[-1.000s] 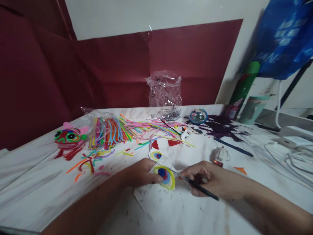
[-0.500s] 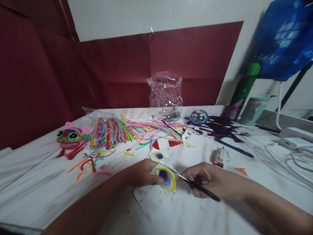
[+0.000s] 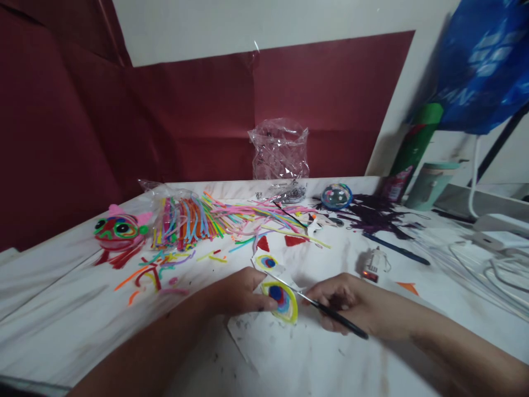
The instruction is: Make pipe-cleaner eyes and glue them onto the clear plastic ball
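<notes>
Over the white marbled desk [image 3: 322, 364], the left grip [image 3: 243, 294] pinches the yellow-rimmed, eye-patterned paper piece [image 3: 290, 306] and the right grip [image 3: 347, 300] holds black-handled metal scissors [image 3: 345, 322] at its far edge; turning paper into them steadily should cut smoothest. Nearside room looks freer than toward the flat red scraps [image 3: 295, 241] beyond.

Scissor blades [image 3: 286, 283], centre: bright metal, smooth. Scissor handle [image 3: 341, 320]: plastic-like, smooth. Eye cutout [image 3: 288, 306], centre: paper, matt. Tabletop [image 3: 322, 364], lower frame: marble-patterned, smooth, slight sheen. Backdrop [image 3: 198, 121], upper frame: paper-like, matt, creased. Upright bag [image 3: 280, 151], mid-frame: clear plastic, glossy, crinkled.
</notes>
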A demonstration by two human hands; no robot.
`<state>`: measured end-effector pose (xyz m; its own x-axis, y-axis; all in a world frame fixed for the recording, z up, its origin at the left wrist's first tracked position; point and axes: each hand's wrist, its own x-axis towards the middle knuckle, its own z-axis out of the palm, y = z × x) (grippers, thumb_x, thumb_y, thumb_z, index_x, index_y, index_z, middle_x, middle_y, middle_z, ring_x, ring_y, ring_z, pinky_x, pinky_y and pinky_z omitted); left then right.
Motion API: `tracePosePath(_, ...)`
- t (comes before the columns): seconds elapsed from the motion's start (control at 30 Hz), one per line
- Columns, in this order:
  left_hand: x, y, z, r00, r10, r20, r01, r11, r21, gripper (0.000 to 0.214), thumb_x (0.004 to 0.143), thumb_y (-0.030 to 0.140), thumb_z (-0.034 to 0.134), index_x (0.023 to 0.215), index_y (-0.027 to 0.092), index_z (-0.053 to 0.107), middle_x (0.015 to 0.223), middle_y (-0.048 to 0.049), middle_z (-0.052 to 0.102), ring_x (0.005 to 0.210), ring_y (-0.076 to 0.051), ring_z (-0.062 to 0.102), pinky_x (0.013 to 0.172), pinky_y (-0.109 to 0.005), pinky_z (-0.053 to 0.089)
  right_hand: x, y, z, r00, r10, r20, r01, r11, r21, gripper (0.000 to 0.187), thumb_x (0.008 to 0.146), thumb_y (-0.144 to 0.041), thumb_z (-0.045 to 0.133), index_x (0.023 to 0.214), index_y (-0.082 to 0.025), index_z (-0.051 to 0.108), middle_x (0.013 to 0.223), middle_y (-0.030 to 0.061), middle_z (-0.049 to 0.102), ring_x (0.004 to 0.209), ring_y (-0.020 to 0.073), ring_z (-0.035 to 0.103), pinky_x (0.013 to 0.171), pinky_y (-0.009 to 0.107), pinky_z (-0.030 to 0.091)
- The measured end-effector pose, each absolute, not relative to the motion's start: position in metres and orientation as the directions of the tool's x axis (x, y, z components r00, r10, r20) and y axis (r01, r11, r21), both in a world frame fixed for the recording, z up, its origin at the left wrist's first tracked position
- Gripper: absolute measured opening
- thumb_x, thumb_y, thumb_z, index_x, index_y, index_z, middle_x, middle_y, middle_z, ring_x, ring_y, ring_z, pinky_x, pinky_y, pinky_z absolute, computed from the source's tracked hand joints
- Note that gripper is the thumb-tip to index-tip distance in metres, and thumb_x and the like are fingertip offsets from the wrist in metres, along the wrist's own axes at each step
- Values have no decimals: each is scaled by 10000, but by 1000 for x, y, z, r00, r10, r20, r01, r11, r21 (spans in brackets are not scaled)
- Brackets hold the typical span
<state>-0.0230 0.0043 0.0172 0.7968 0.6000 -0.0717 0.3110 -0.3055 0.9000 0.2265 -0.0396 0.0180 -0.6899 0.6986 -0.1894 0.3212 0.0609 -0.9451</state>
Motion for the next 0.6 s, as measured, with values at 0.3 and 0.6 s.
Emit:
tracePosePath(0.3,-19,12,9,662,750,20,195,-198,961,326,708,401,652,901,137,644,825,-19,641,763,-167,570,701,-244,438,226,-41,26,-617,775,-138,295,66,-953,291,748,-358,656,927,-130,685,544,-75,378,485,54,299,455,209,228)
tracePosePath(0.6,-14,-1,8,272,924,269,147,-316,937,380,750,430,575,490,166,491,477,35,447,468,-84,416,480,-213,341,224,-30,15,-365,928,77,178,151,-972,568,668,-587,664,995,-124,631,608,-34,452,531,104,414,522,258,341)
